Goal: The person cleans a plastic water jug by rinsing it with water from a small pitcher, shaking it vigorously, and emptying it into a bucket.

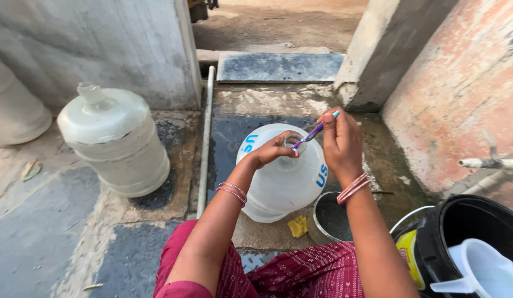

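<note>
A large clear water jug (284,182) with blue lettering stands on the wet stone floor in front of me. My left hand (273,150) grips its neck at the mouth. My right hand (340,140) holds a purple toothbrush (316,130) with a teal end, its head poked into the jug's opening. Both wrists carry thin pink bangles.
A second clear jug (115,138) stands to the left by a grey wall. A small steel pot (329,221) and a yellow scrap (298,226) sit near my knees. A black bucket (466,232) with a white plastic pitcher (480,270) is at lower right, under a tap (488,163).
</note>
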